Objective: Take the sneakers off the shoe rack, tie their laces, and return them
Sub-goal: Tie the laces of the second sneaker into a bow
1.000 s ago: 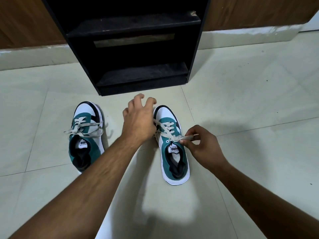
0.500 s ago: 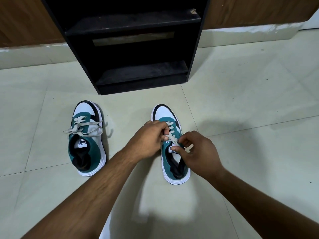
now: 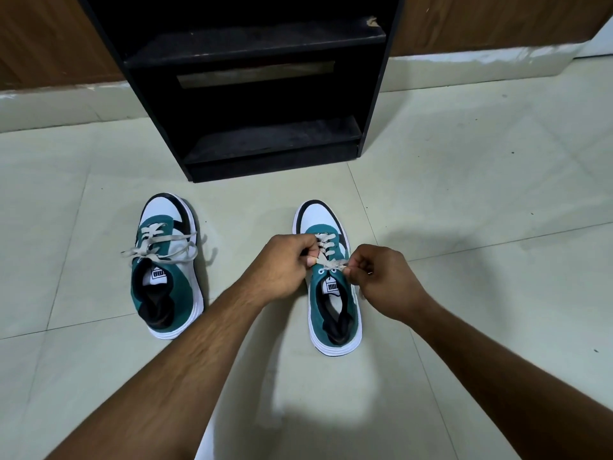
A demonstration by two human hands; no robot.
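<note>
Two teal, white and black sneakers stand on the tiled floor, toes toward the rack. The left sneaker (image 3: 166,263) has its grey laces tied in a loose bow. Over the right sneaker (image 3: 331,293) both hands pinch its grey lace (image 3: 331,263) above the tongue. My left hand (image 3: 282,263) grips one lace end from the left, my right hand (image 3: 381,280) grips the other end from the right. The lace runs taut between the two hands. The black shoe rack (image 3: 265,134) stands behind, its shelves bare.
A wooden wall panel (image 3: 497,21) with a pale skirting strip (image 3: 66,101) runs behind the rack. Pale floor tiles (image 3: 464,194) surround both shoes.
My left hand came back from the right sneaker's toe and closed on a lace end. Both hands now pull the lace apart over the tongue. The left sneaker has not moved.
</note>
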